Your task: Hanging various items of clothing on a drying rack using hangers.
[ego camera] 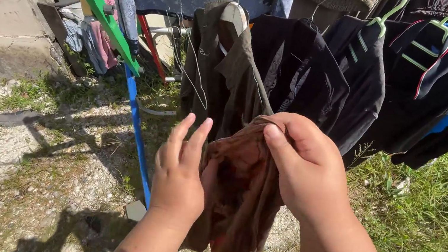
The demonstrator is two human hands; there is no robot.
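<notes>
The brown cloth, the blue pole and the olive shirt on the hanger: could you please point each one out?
brown cloth [240, 194], head view, on its bunched middle between the hands.
blue pole [136, 130], head view, mid-length.
olive shirt [236, 89], head view, on its front panel.

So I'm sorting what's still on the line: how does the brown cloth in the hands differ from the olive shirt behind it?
The brown cloth is bunched and off any hanger, gripped by the right hand with the left hand against it; the olive shirt hangs spread on a hanger. The cloth is reddish-brown and mottled, the shirt plain dark olive. Both are sunlit fabric.
</notes>
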